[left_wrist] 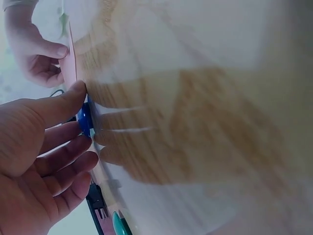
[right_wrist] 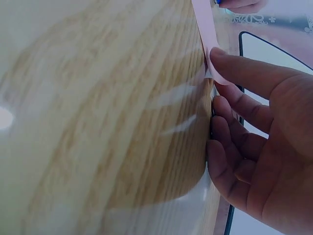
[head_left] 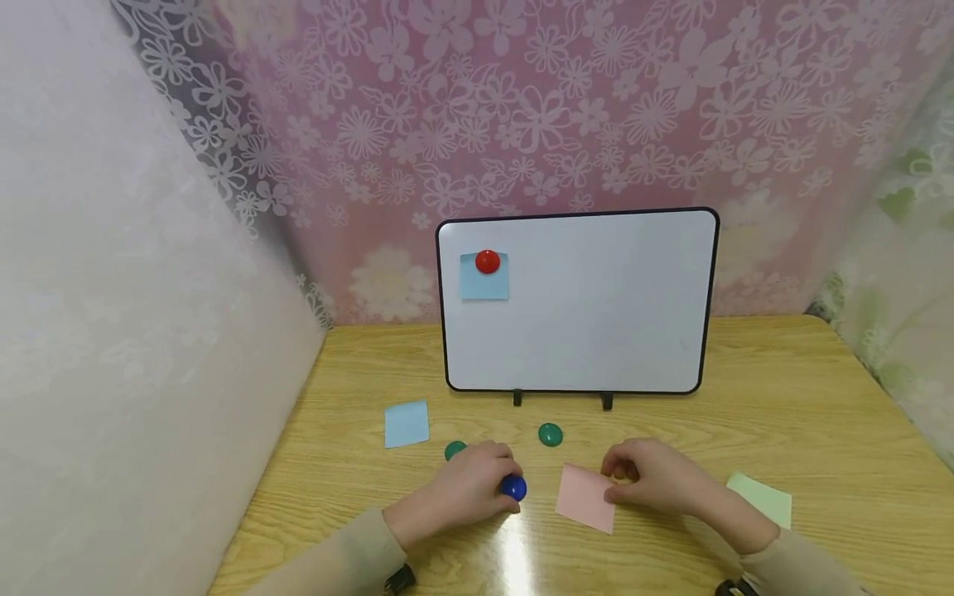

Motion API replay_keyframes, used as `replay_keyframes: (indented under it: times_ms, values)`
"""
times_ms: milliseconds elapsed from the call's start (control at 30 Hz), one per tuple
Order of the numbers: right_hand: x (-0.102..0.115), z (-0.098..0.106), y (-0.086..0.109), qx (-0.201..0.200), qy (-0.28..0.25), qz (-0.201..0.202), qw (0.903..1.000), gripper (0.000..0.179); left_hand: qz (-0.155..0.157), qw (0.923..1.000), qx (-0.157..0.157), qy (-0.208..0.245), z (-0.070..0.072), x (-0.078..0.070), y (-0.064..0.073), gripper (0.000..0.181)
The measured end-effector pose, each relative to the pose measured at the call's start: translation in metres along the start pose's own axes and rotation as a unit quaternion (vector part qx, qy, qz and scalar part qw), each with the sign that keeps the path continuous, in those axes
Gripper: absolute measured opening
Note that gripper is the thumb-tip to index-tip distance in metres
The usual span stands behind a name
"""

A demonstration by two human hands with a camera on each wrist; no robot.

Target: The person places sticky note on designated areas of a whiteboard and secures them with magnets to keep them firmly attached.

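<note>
My left hand [head_left: 469, 484] is low over the table, with thumb and index finger at either side of a round blue magnet [head_left: 514, 487]. In the left wrist view the blue magnet [left_wrist: 85, 119] shows between those fingertips, pinched near the tabletop. To the right, my right hand [head_left: 656, 476] pinches the right edge of a pink sticky note [head_left: 585, 498]. The right wrist view shows the thumb on one face of the pink note [right_wrist: 208, 29] and the index finger behind it. One green magnet [head_left: 455, 449] is partly hidden behind my left hand; another green magnet [head_left: 551, 434] lies between the hands, farther back.
A whiteboard [head_left: 596, 314] on small black feet stands at the back, a red magnet [head_left: 488, 261] over a blue sticky note [head_left: 484, 285] at its upper left. Another blue note [head_left: 407, 425] lies at left. A pale green note [head_left: 768, 501] lies partly behind my right forearm.
</note>
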State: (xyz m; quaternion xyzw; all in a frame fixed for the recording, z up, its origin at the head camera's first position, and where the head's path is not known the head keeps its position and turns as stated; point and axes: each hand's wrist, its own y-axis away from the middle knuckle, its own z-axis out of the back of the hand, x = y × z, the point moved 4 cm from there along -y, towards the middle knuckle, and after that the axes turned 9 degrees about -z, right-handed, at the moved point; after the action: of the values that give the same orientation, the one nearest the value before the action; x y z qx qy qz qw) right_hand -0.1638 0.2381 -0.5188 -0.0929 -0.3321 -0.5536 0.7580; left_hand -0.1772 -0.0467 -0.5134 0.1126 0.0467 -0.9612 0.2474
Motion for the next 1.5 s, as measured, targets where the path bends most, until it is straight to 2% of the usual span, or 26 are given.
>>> replay_keyframes:
  times_ms: [467, 1100, 1500]
  values:
    - [0.0012, 0.0, -0.0014, 0.004, -0.001, 0.007, 1.0, 0.023, 0.017, 0.9998, 0.007, -0.003, -0.0013, 0.001, -0.0037, 0.032]
    - [0.0062, -0.0002, -0.0032, 0.005, -0.001, -0.012, 0.9999, 0.022, 0.047, 0.9971, 0.033, 0.051, -0.0037, 0.0062, -0.0063, 0.033]
    - [0.0068, 0.0005, -0.0035, 0.006, -0.003, -0.014, 0.9999, 0.022, 0.052, 0.9962, 0.035, 0.059, 0.0001, 0.0029, -0.0078, 0.034]
